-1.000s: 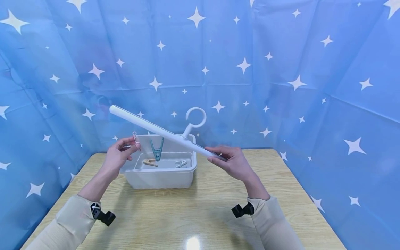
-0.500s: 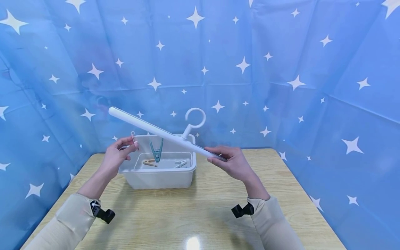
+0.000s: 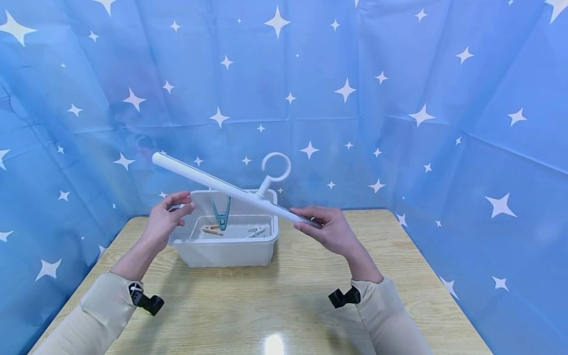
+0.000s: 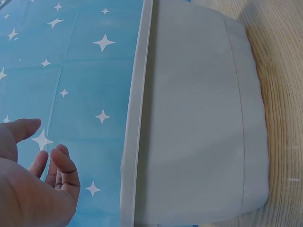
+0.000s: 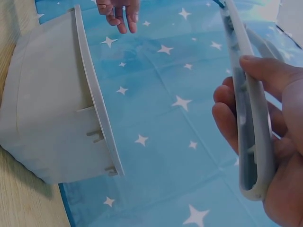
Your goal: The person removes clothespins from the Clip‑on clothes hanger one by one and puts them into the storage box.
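My right hand (image 3: 326,229) grips the lower right end of a white hanger (image 3: 213,185), which slants over a white plastic basin (image 3: 226,254). The right wrist view shows the thumb and fingers on either side of its hollow bar (image 5: 255,127). A teal clip (image 3: 222,217) hangs beneath the bar. Near the basin's left rim, my left hand (image 3: 166,217) holds nothing, its fingers loosely bent. That hand (image 4: 40,184) appears with thumb and fingers apart in the left wrist view. In the basin lie a tan clothespin (image 3: 213,230) and a pale clothespin (image 3: 256,231).
The basin stands toward the back of a wood-grain table (image 3: 230,310). Behind and beside the table hangs a blue curtain (image 3: 319,64) with white stars. A black camera mount (image 3: 146,298) is on the left wrist, and another (image 3: 345,298) on the right.
My left hand has let go of a small pink clip, which is now out of sight. The right hand and hanger are almost still.
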The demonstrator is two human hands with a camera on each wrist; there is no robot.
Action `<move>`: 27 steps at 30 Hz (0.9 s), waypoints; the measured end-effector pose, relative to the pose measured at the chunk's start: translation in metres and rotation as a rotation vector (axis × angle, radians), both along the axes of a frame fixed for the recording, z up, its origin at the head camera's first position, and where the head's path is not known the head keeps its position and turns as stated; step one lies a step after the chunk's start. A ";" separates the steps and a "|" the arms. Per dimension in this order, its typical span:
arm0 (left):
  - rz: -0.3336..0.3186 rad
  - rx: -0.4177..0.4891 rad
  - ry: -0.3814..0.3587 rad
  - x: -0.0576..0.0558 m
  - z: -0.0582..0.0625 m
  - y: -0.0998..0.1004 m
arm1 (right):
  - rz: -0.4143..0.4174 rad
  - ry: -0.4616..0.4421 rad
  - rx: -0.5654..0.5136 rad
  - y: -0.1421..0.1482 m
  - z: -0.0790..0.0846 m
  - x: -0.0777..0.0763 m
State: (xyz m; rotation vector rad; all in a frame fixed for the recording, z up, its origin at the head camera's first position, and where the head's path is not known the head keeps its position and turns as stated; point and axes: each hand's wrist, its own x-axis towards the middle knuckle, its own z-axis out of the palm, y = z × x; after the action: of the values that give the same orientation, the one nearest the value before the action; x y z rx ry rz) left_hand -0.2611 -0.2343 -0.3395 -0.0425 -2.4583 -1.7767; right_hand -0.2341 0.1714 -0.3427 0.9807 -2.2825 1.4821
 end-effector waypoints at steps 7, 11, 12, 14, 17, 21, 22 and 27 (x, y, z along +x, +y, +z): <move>-0.018 -0.010 -0.010 0.001 0.000 0.000 | 0.000 0.000 0.001 -0.001 0.000 -0.001; -0.045 0.034 -0.010 0.004 0.001 0.000 | -0.008 -0.005 0.004 -0.002 0.001 -0.001; -0.052 0.047 -0.010 0.005 0.002 0.000 | -0.009 -0.008 0.003 -0.002 0.002 0.000; -0.065 0.072 -0.009 0.007 0.003 0.001 | -0.009 -0.010 0.003 -0.002 0.002 0.000; -0.076 0.093 -0.009 0.009 0.005 0.002 | -0.010 -0.008 0.003 -0.002 0.002 0.000; -0.084 0.115 -0.012 0.012 0.007 0.005 | -0.009 0.001 0.005 -0.002 0.002 -0.001; -0.084 0.117 -0.011 0.013 0.008 0.006 | -0.009 0.003 0.005 -0.002 0.003 -0.001; -0.099 0.137 -0.007 0.018 0.012 0.011 | -0.010 0.011 0.006 -0.002 0.003 -0.001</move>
State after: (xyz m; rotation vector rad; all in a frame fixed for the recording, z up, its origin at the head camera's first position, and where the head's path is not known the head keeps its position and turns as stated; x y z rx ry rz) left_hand -0.2431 -0.2230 -0.3279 -0.1485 -2.3710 -1.9842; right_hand -0.2354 0.1690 -0.3396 0.9747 -2.2823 1.4633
